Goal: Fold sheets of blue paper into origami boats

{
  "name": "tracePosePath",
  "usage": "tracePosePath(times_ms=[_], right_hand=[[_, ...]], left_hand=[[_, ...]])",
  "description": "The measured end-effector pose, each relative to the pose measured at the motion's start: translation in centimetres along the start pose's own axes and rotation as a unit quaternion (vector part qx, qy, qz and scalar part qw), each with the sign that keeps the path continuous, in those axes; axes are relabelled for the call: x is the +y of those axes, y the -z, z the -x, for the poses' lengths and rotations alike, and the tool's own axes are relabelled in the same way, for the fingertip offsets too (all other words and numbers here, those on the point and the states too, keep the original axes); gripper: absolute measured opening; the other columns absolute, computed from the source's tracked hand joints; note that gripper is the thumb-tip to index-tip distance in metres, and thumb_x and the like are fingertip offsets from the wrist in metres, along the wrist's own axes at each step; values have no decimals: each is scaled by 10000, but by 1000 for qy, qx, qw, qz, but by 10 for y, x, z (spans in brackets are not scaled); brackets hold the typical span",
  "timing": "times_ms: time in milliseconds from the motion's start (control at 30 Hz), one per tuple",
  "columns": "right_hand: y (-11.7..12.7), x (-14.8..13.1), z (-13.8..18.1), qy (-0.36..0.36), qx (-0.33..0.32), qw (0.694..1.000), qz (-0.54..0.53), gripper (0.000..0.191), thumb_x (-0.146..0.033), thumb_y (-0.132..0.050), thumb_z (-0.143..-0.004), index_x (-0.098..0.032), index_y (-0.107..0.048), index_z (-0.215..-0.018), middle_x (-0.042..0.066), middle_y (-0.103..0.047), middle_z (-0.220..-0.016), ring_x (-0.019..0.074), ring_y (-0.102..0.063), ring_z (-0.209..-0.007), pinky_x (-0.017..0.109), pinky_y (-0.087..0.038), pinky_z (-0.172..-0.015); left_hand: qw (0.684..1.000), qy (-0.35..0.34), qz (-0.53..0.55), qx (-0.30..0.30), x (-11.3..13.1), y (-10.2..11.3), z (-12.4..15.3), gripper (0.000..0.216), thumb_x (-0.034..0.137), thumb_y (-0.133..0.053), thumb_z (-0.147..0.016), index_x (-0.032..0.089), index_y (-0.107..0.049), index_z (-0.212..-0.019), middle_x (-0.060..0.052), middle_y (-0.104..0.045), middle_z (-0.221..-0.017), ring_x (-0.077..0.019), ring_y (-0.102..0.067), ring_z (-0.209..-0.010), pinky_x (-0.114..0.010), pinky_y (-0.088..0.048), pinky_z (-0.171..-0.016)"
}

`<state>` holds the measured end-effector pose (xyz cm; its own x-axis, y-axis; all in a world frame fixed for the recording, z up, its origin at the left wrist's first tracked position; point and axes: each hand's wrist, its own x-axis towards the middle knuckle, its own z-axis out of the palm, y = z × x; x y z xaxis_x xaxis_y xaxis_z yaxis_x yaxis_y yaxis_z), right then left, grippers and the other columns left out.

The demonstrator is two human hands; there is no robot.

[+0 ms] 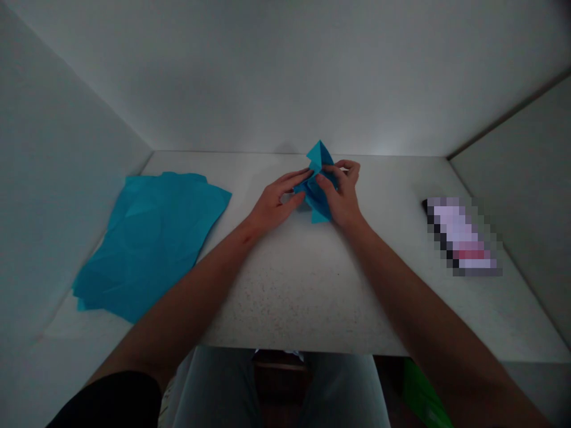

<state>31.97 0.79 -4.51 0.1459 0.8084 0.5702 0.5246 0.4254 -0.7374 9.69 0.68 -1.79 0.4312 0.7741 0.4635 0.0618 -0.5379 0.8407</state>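
Note:
A folded piece of blue paper (319,157) is held up between both my hands, over the far middle of the white table. One pointed flap rises at its top and another corner hangs down below. My left hand (273,203) pinches its left edge between thumb and fingers. On the other side my right hand (345,201) grips it, thumb on the near face and fingers curled around the right edge. The paper's far side is hidden from me.
Several creased blue sheets (149,238) lie in a pile on the left of the white table (285,285), partly under my left forearm. A blurred-out phone (461,235) rests at the right. Walls close in the table at the back and both sides.

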Motion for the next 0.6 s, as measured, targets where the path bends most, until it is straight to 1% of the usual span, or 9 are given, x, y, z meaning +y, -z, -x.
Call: tracePosePath(times_ms=[100,167,233,300,367,433,467,533,600], right_hand=[[2,-4,-2,-7,-13,1000,-24,405,-649,-737,-1027,-307,-760,-1242,108,-571,-1287,318,-619,-1316,576,-527,-1216],[3,-8,-4,-9,-38,998,-54,403,-642,-740,-1022,-303,-744,-1239,100,-638,-1251,312,-655,-1257,570,-547,-1179],[4,-13,-4,-6,-67,994,-81,413,-638,-761,-1002,-301,-720,-1238,90,-700,-1235,304,-682,-1202,547,-569,-1130],[5,-16,-3,-6,-90,991,-94,455,-632,-799,-967,-296,-692,-1255,86,-731,-1248,299,-693,-1165,521,-588,-1079],[5,-17,-2,-2,-98,991,-89,515,-616,-836,-932,-291,-662,-1293,94,-730,-1278,305,-689,-1167,510,-594,-1058],[5,-16,-1,9,-86,994,-69,573,-595,-863,-903,-290,-631,-1329,110,-700,-1320,318,-667,-1207,521,-593,-1064],[5,-15,-1,15,-76,995,-57,599,-588,-878,-887,-291,-619,-1338,118,-674,-1340,323,-653,-1223,524,-597,-1057],[4,-12,-1,18,-57,997,-38,625,-585,-900,-865,-294,-608,-1336,128,-615,-1360,320,-633,-1213,512,-616,-998],[3,-9,-1,7,-42,999,-32,587,-603,-894,-877,-293,-620,-1294,130,-564,-1347,306,-623,-1171,490,-630,-927]], left_hand=[[999,18,29,24,-6,-2,0,544,557,-786,-1011,285,-771,-1482,-148,-761,-1538,-290,-790,-1301,-416,-670,-1053],[995,49,52,64,-11,-1,-2,571,520,-801,-981,258,-755,-1486,-155,-789,-1482,-275,-824,-1179,-391,-685,-970],[990,77,60,106,-16,2,-5,549,469,-799,-948,237,-771,-1445,-141,-823,-1406,-271,-826,-1138,-368,-684,-920],[984,103,59,134,-18,4,-7,445,416,-780,-919,225,-827,-1318,-103,-864,-1262,-268,-824,-1084,-358,-679,-878],[979,133,61,143,-18,5,-7,324,393,-750,-909,222,-868,-1159,-58,-873,-1046,-249,-812,-924,-344,-665,-777],[974,157,66,150,-16,5,-7,275,397,-728,-920,227,-882,-1071,-27,-833,-873,-222,-764,-759,-329,-630,-672],[972,161,69,154,-14,4,-7,276,402,-726,-927,230,-888,-1070,-21,-821,-842,-215,-748,-723,-326,-620,-650],[973,155,76,155,-11,4,-6,295,409,-736,-936,241,-895,-1119,-26,-838,-881,-223,-773,-772,-334,-641,-692],[977,138,78,140,-8,5,-6,321,425,-758,-940,253,-893,-1176,-48,-875,-1012,-254,-820,-937,-366,-676,-819]])
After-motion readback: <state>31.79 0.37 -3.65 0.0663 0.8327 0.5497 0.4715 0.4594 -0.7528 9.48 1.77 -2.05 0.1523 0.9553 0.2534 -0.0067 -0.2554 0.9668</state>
